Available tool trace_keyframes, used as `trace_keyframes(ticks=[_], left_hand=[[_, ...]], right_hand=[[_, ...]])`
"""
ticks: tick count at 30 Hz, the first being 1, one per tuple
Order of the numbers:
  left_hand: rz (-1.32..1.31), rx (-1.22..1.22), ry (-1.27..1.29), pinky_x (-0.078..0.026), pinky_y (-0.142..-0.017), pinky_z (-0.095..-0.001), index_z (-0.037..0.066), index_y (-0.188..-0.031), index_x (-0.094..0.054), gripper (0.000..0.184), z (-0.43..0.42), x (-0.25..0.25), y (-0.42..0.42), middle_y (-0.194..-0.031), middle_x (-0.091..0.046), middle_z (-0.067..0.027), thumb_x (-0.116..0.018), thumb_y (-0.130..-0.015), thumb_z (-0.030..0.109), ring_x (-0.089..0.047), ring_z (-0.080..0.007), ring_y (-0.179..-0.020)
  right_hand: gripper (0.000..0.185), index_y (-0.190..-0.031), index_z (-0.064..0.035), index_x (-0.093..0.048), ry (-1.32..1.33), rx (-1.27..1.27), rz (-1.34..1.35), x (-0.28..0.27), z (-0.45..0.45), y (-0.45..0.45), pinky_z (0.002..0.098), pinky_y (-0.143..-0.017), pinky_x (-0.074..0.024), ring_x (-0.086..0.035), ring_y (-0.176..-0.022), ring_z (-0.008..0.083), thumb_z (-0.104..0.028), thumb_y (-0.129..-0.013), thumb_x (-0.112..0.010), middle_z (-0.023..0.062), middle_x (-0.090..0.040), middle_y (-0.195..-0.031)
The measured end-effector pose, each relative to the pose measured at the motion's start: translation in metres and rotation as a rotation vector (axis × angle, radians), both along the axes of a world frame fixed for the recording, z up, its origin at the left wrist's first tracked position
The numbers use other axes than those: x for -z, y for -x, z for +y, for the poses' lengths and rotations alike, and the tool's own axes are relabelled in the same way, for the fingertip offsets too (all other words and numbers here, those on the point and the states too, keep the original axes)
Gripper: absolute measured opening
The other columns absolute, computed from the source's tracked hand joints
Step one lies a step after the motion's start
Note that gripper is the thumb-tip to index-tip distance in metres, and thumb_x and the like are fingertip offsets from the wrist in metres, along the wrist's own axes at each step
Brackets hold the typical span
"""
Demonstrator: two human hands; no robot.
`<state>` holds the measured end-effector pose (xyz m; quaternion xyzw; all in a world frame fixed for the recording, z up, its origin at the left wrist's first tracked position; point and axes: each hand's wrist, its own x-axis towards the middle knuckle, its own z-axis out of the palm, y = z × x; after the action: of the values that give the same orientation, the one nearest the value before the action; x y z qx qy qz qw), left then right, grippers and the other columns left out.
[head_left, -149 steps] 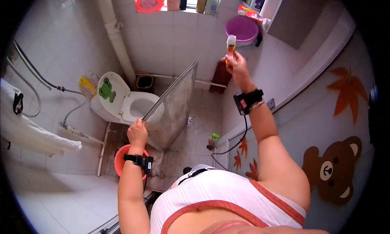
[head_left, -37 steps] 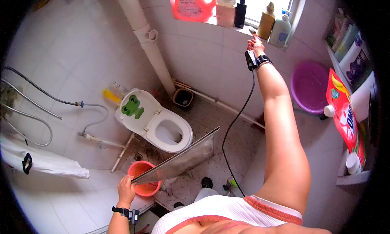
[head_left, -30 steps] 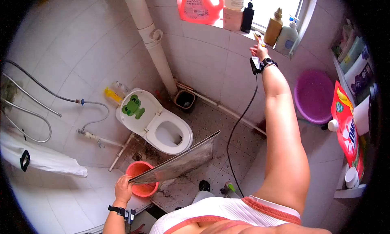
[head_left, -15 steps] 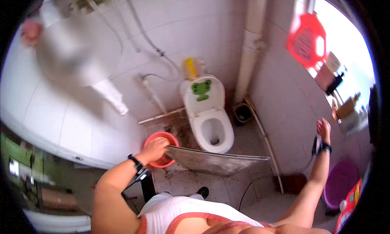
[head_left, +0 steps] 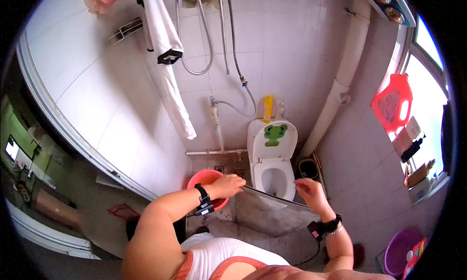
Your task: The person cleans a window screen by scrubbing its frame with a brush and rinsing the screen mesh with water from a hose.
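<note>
My left hand (head_left: 228, 185) grips the near-left corner of a thin, dirty grey panel (head_left: 277, 214), its fingers bent over the top edge. The panel stands on edge, tilted, in front of the white toilet (head_left: 273, 175). Above the panel's right part is my right hand (head_left: 310, 192), its fingers curled near the toilet bowl; whether it touches the panel or holds anything is not clear. Below my left hand and partly behind it stands a red basin (head_left: 206, 176).
A small bin (head_left: 308, 168) stands right of the toilet. Bottles, among them a red jug (head_left: 393, 102), line the window sill. A purple basin (head_left: 401, 251) is at the lower right. White cloth (head_left: 170, 85) and hoses hang on the left; a doorway opens at far left.
The view has swung left. My right hand has come from the window sill, where the brush it carried earlier was set among the bottles, to above the panel. My left hand still holds the panel.
</note>
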<state>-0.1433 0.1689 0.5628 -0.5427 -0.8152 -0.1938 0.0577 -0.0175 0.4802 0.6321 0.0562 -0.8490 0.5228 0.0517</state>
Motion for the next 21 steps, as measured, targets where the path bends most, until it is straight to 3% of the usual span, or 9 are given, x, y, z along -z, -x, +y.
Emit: trace_keyframes(ticks=[5, 8, 10, 13, 14, 16, 18, 19, 21], left_hand=[[-0.169, 0.112, 0.128, -0.044, -0.066, -0.0451, 0.004, -0.086, -0.047, 0.017, 0.003, 0.002, 0.021, -0.077, -0.056, -0.0161, -0.053, -0.081, 0.018, -0.057, -0.0362, -0.076], [-0.234, 0.220, 0.162, -0.044, -0.062, -0.0460, 0.003, -0.086, -0.044, 0.016, 0.003, 0.008, 0.039, -0.077, -0.056, -0.0177, -0.050, -0.084, 0.017, -0.057, -0.0379, -0.073], [-0.197, 0.252, 0.147, -0.045, -0.061, -0.0456, 0.003, -0.086, -0.044, 0.016, 0.005, 0.008, 0.046, -0.077, -0.056, -0.0178, -0.050, -0.084, 0.017, -0.057, -0.0378, -0.073], [-0.213, 0.246, 0.076, -0.045, -0.061, -0.0451, 0.002, -0.084, -0.043, 0.012, 0.006, 0.009, 0.048, -0.077, -0.057, -0.0178, -0.049, -0.083, 0.013, -0.058, -0.0375, -0.073], [-0.225, 0.244, 0.060, -0.045, -0.061, -0.0450, 0.002, -0.083, -0.044, 0.011, 0.007, 0.012, 0.050, -0.077, -0.057, -0.0180, -0.048, -0.083, 0.012, -0.058, -0.0375, -0.073], [-0.242, 0.274, 0.033, -0.045, -0.062, -0.0451, 0.003, -0.084, -0.045, 0.012, 0.014, 0.033, 0.054, -0.076, -0.058, -0.0191, -0.047, -0.084, 0.015, -0.058, -0.0381, -0.074], [-0.315, 0.219, 0.029, -0.046, -0.064, -0.0452, 0.004, -0.086, -0.049, 0.014, 0.013, 0.031, 0.050, -0.076, -0.058, -0.0217, -0.043, -0.086, 0.016, -0.058, -0.0394, -0.076], [-0.374, 0.213, 0.030, -0.047, -0.065, -0.0451, 0.003, -0.088, -0.049, 0.013, 0.017, 0.044, 0.048, -0.078, -0.058, -0.0218, -0.043, -0.084, 0.014, -0.058, -0.0391, -0.077], [-0.351, 0.228, 0.036, -0.048, -0.066, -0.0454, 0.002, -0.091, -0.050, 0.013, 0.014, 0.037, 0.046, -0.080, -0.059, -0.0217, -0.043, -0.082, 0.010, -0.059, -0.0388, -0.078]], right_hand=[[0.019, -0.097, -0.0003, -0.061, -0.355, -0.197, 0.157, -0.089, -0.060, 0.081, 0.0289, -0.059, -0.0471, -0.056, -0.065, 0.0137, -0.008, -0.079, -0.060, 0.0085, -0.060, -0.074], [0.022, -0.098, -0.0032, -0.062, -0.554, -0.151, 0.091, -0.173, -0.107, 0.139, 0.0311, -0.060, -0.0482, -0.059, -0.065, 0.0165, -0.013, -0.080, -0.058, 0.0139, -0.064, -0.078], [0.018, -0.092, -0.0025, -0.063, -0.692, -0.106, 0.151, -0.224, -0.131, 0.193, 0.0302, -0.056, -0.0487, -0.059, -0.060, 0.0162, -0.010, -0.080, -0.051, 0.0114, -0.063, -0.075], [0.014, -0.087, -0.0045, -0.060, -0.544, -0.002, 0.126, -0.301, -0.157, 0.302, 0.0270, -0.043, -0.0458, -0.057, -0.053, 0.0128, -0.001, -0.074, -0.053, 0.0045, -0.061, -0.070], [0.008, -0.085, -0.0039, -0.058, -0.238, 0.012, 0.093, -0.328, -0.169, 0.322, 0.0260, -0.046, -0.0472, -0.059, -0.059, 0.0147, -0.006, -0.078, -0.054, 0.0045, -0.059, -0.073], [0.011, -0.090, -0.0062, -0.054, -0.085, 0.200, 0.258, -0.348, -0.186, 0.366, 0.0277, -0.054, -0.0492, -0.061, -0.070, 0.0170, -0.016, -0.084, -0.054, 0.0045, -0.058, -0.086], [0.049, -0.127, -0.0122, -0.038, 0.072, 0.249, 0.189, -0.351, -0.199, 0.391, 0.0313, -0.066, -0.0494, -0.060, -0.079, 0.0185, -0.020, -0.084, -0.059, 0.0077, -0.055, -0.104], [0.025, -0.106, -0.0141, -0.045, 0.145, 0.299, 0.173, -0.349, -0.211, 0.401, 0.0359, -0.063, -0.0498, -0.060, -0.081, 0.0195, -0.022, -0.085, -0.056, 0.0043, -0.052, -0.102], [0.038, -0.113, -0.0135, -0.042, 0.262, 0.262, 0.129, -0.348, -0.223, 0.414, 0.0363, -0.065, -0.0489, -0.057, -0.085, 0.0211, -0.011, -0.080, -0.062, 0.0061, -0.052, -0.100]])
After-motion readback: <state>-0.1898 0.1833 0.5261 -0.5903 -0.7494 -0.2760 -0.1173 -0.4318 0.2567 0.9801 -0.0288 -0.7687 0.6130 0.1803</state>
